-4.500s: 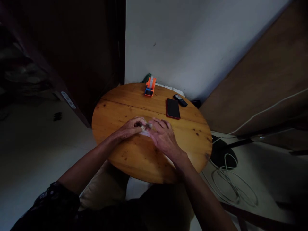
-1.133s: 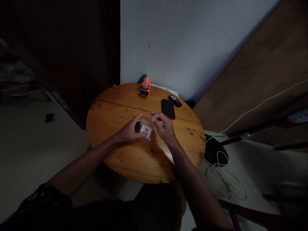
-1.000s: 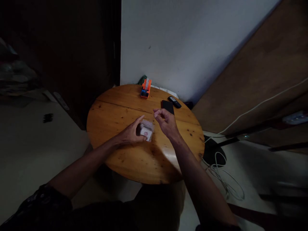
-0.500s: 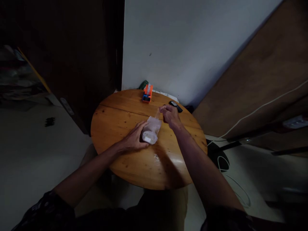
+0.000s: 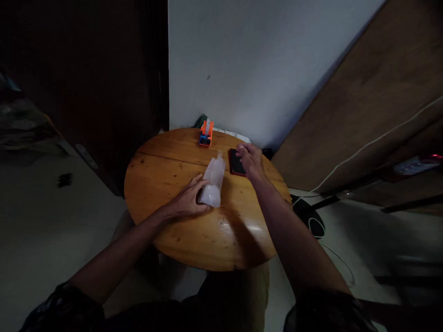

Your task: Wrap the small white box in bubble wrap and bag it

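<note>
A bundle of translucent bubble wrap lies on the round wooden table, its rounded end towards me and a loose clear strip sticking up at its far end. My left hand is wrapped round the near left side of the bundle, thumb in front and fingers behind. To the right, my right hand is over the edge of a dark phone-like slab with a red border. Its fingers are curled together; whatever they may hold is hidden.
An orange and blue tape dispenser stands near the table's far edge, before the pale wall. A dark green object is behind it. White cable runs along the brown panel at right.
My right hand has left the clear strip and moved right, uncovering the red-edged slab and covering the black handset. The bundle has turned slightly under my left hand.
</note>
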A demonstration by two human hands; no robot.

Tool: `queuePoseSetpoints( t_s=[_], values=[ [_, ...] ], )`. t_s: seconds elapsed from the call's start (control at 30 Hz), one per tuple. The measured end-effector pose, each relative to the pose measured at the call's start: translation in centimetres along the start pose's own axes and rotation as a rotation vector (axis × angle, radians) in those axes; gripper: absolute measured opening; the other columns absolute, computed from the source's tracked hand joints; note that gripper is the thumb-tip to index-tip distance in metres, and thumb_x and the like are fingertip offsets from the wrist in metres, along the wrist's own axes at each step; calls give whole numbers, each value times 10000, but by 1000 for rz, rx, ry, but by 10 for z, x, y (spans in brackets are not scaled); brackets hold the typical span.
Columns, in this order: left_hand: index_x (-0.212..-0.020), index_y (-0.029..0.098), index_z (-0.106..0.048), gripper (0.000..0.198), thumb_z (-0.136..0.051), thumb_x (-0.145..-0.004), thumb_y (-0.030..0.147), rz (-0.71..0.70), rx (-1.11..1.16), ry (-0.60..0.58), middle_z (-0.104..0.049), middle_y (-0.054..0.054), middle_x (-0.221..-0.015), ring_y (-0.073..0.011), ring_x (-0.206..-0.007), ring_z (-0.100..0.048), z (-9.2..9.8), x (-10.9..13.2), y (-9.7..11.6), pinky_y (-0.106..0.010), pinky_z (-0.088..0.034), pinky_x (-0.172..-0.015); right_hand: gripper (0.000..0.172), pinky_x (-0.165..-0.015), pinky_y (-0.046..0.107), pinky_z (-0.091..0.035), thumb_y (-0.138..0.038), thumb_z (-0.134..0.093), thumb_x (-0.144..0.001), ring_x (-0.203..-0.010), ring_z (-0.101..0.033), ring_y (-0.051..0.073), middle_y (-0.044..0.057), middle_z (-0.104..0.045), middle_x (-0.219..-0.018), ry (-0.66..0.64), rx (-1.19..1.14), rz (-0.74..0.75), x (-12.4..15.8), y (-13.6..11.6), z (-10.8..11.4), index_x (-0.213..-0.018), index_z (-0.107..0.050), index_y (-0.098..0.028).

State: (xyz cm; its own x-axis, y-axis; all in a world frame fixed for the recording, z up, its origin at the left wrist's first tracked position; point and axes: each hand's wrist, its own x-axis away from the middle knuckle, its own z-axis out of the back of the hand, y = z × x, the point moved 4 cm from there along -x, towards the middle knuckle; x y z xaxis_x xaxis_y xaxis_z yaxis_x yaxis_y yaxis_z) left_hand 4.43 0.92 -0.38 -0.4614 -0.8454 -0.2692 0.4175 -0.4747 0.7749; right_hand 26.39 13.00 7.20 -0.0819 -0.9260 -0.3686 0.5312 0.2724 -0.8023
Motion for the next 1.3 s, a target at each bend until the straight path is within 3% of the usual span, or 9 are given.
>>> queuePoseSetpoints(
  t_s=[0.1,0.27,0.4,0.6,0.8,0.97,1.1,1.2,1.3],
  values=[
    [-1448,155,-479,842,-776,-679,328,15,-29,-20,-280,-186,-1621,-365,-1512,-297,-1,-3,0,-483,-306,-1237,360,-592,268,-441,-549,-516,-851,-634,-602,161,8,-624,-697,-133,95,-92,39,-17,3,-832,-620,-205],
    [-1485,136,-446,878,-752,-687,335,20,-65,-12,-270,-184,-1633,-366,-1520,-285,0,-5,-1,-472,-294,-1252,422,-741,328,-483,-581,-621,-846,-911,-706,283,124,-750,-907,-346,735,-51,78,-63,-30,-946,-701,-179],
    [-1462,156,-483,862,-783,-686,383,63,-81,2,-277,-177,-1637,-366,-1512,-305,2,-2,-3,-489,-306,-1242,263,-769,334,-487,-295,-640,-850,-996,-712,303,174,-751,-1057,-393,904,-107,77,-63,-33,-1075,-692,-169],
    [-1255,165,-647,605,-762,-740,459,90,-60,93,-403,-176,-1558,-360,-1451,-404,7,-2,0,-486,-384,-1180,248,-674,290,-467,-205,-563,-815,-759,-678,208,44,-738,-822,-201,600,-144,78,2,3,-1035,-677,-200],
    [-981,173,-699,337,-622,-827,463,105,152,213,-599,-122,-1313,-244,-1069,-657,19,0,1,-375,-536,-937,276,-618,281,-466,-279,-559,-733,-637,-596,177,1,-655,-688,-26,144,-175,88,50,-3,-974,-656,-186],
    [-1105,171,-668,501,-581,-813,568,306,268,217,-704,-85,-1108,-239,-1010,-669,32,-2,-7,-340,-532,-883,321,-600,291,-449,-375,-567,-708,-634,-574,179,-2,-632,-704,40,-100,-157,97,55,-8,-972,-625,-202],
    [-1205,185,-658,628,-696,-710,568,370,34,74,-715,-82,-1089,-257,-961,-672,38,-24,1,-337,-519,-806,329,-591,296,-444,-437,-597,-717,-620,-572,180,-6,-617,-688,44,-221,-128,102,51,-11,-958,-598,-213],
    [-1171,190,-678,577,-728,-679,488,367,-160,23,-720,-62,-971,-234,-841,-656,39,-45,11,-302,-473,-698,342,-602,303,-458,-449,-590,-751,-619,-579,180,-6,-625,-700,51,-234,-87,105,48,-13,-996,-592,-211],
    [-957,179,-718,326,-681,-669,329,383,-226,-11,-686,-18,-774,-189,-710,-602,38,-59,10,-266,-408,-611,328,-637,312,-483,-425,-560,-792,-663,-610,184,13,-663,-760,79,-184,-35,107,46,-12,-1031,-600,-204]
  ],
)
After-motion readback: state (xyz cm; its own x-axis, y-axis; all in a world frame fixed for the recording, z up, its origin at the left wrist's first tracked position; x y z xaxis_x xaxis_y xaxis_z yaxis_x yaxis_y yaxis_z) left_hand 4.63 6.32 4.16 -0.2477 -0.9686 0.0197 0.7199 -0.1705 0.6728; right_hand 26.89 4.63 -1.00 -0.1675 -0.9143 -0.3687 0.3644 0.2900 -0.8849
